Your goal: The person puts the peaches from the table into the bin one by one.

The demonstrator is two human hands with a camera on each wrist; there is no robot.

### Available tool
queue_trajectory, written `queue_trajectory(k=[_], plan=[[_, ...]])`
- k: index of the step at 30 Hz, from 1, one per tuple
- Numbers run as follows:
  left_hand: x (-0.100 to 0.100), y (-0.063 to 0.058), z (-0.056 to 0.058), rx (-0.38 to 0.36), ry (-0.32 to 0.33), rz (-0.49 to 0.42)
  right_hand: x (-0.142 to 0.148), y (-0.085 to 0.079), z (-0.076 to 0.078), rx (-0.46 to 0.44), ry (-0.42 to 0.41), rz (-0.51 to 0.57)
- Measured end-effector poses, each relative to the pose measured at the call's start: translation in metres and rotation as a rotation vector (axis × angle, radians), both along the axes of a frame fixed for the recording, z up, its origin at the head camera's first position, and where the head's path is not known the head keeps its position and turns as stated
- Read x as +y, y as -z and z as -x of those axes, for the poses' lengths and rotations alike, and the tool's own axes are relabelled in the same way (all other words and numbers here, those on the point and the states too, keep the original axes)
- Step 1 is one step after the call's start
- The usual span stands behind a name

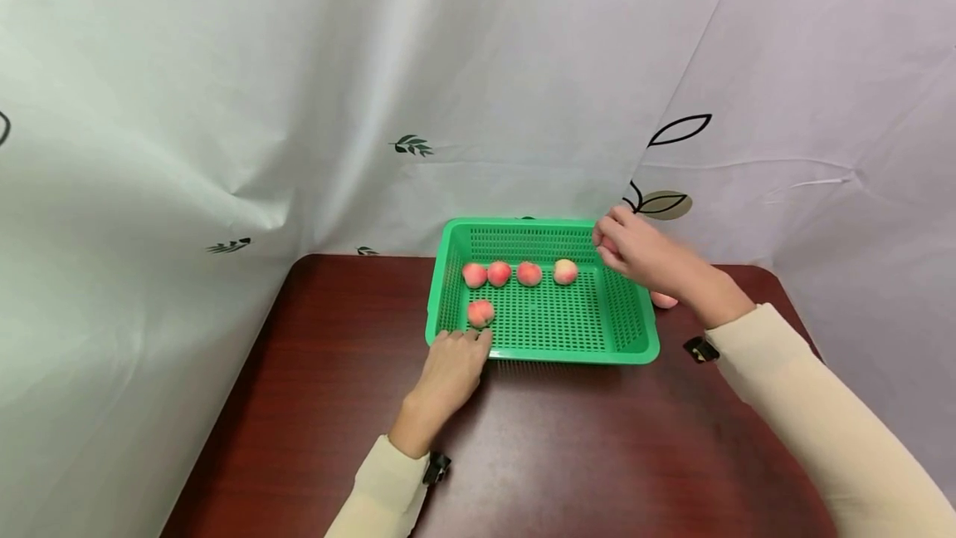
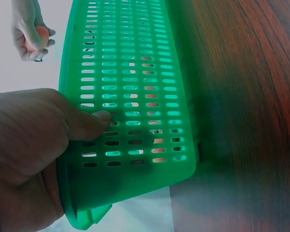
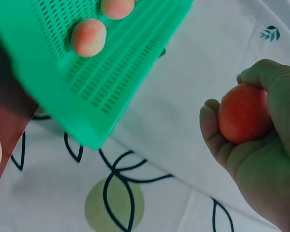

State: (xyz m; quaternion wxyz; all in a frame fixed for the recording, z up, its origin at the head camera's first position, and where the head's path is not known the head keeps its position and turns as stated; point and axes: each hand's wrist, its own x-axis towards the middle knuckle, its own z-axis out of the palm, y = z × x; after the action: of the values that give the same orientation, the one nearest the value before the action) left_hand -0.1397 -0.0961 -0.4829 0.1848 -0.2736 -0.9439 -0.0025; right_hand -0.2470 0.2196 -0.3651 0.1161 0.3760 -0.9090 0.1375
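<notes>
Creased whitish cloth with leaf prints hangs across the upper frame and down both sides; a glossy reddish-brown table fills the bottom centre.

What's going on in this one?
A person is handling peaches at a green basket on a brown table. Their right hand holds a peach up near the right end of the green basket, while their left hand grips its near rim toward the left. Five peaches lie inside: four toward the back, one nearer the left hand. More peaches sit outside, to its right.
</notes>
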Motion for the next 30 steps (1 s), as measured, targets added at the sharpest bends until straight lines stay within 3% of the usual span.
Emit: queue_trajectory(k=[8, 15, 22, 30], plan=[[0.001, 0.000, 0.000, 0.000, -0.004, -0.003, -0.023, 0.006, 0.007, -0.103, -0.024, -0.025], [0.000, 0.001, 0.001, 0.024, 0.005, -0.005, -0.042, 0.020, 0.016, -0.279, -0.050, -0.080], [0.000, -0.001, 0.000, 0.003, 0.006, -0.005, -0.064, 0.036, 0.023, -0.265, -0.140, -0.186], [-0.001, 0.000, 0.000, 0.031, 0.007, -0.007, -0.085, 0.041, 0.024, -0.317, -0.155, -0.213]])
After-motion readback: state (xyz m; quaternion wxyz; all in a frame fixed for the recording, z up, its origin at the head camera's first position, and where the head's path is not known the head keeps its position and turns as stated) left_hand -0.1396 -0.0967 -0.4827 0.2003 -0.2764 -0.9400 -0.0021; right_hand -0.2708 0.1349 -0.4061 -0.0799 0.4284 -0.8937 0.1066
